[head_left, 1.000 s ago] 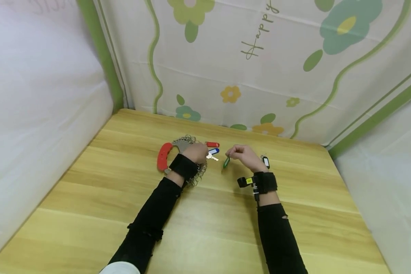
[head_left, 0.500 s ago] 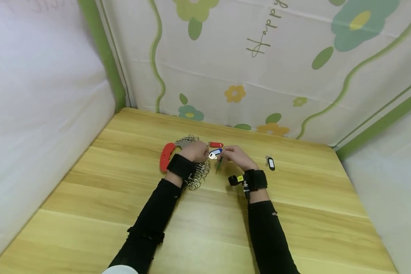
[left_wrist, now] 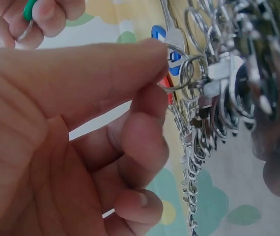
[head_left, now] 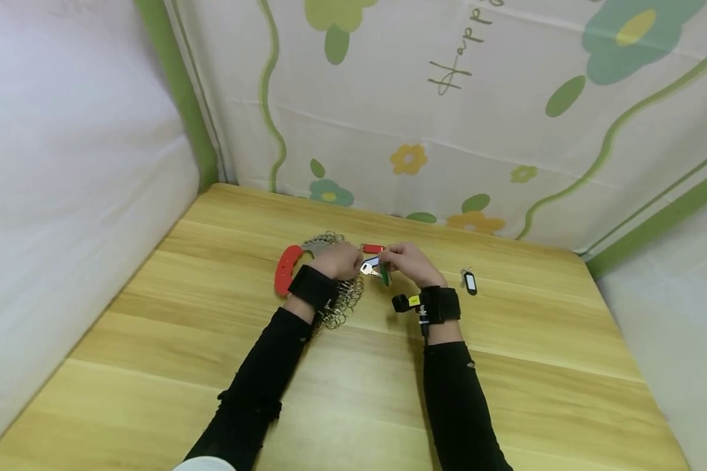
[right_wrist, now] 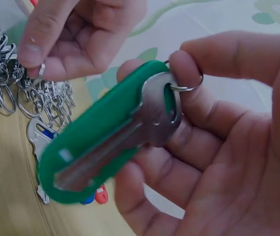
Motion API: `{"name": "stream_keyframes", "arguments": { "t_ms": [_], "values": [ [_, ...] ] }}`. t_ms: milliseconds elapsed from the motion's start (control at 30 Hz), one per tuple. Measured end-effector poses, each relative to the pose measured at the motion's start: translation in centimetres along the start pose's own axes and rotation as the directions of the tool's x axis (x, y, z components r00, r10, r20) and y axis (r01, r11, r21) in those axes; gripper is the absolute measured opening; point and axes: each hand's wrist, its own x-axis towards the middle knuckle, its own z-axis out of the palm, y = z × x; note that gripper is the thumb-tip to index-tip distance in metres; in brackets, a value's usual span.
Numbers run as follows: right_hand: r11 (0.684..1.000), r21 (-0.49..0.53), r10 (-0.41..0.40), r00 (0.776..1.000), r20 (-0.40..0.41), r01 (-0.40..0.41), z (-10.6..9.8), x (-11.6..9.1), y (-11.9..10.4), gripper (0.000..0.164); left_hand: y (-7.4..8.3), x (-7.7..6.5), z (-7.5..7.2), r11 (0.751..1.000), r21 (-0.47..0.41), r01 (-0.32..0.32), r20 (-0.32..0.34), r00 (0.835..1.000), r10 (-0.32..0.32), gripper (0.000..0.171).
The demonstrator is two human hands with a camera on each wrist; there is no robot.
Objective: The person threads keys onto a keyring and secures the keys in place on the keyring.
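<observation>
A large ring-shaped key holder with a red handle [head_left: 285, 271] and a metal band hung with several split rings [head_left: 343, 306] lies under my left hand [head_left: 338, 261]. In the left wrist view my left thumb and index finger pinch a small split ring [left_wrist: 185, 73] at its edge. My right hand [head_left: 412, 263] is close beside, pinching the small ring of a green key tag [right_wrist: 88, 132]. A silver key [right_wrist: 154, 108] hangs against that tag. Between the hands are a blue key tag [head_left: 372, 261] and another silver key [head_left: 368, 269], with a red key tag [head_left: 372, 248] just behind.
A black key tag [head_left: 470, 282] with a white label lies on the wooden table [head_left: 353, 399], to the right of my right hand. A printed fabric curtain [head_left: 353, 118] rises along the back edge, and white fabric walls stand at both sides.
My right hand has moved left with the green key tag, up to my left hand and the blue tag. My left hand stays at the ring holder. The view has shifted slightly.
</observation>
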Motion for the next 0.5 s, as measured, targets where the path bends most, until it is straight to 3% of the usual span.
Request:
{"name": "stream_keyframes", "arguments": {
  "t_ms": [200, 500],
  "values": [
    [0.999, -0.04, -0.007, 0.998, -0.059, 0.004, 0.22, 0.06, 0.03, 0.041, -0.2, -0.1, 0.06, 1.0, -0.018, 0.008, -0.022, 1.0, -0.009, 0.031],
    [0.997, -0.079, 0.0, 0.997, -0.078, -0.006, 0.52, -0.12, 0.05, 0.033, -0.34, 0.22, 0.29, 0.996, -0.082, 0.016, -0.025, 1.0, -0.018, 0.028]
  ]
}}
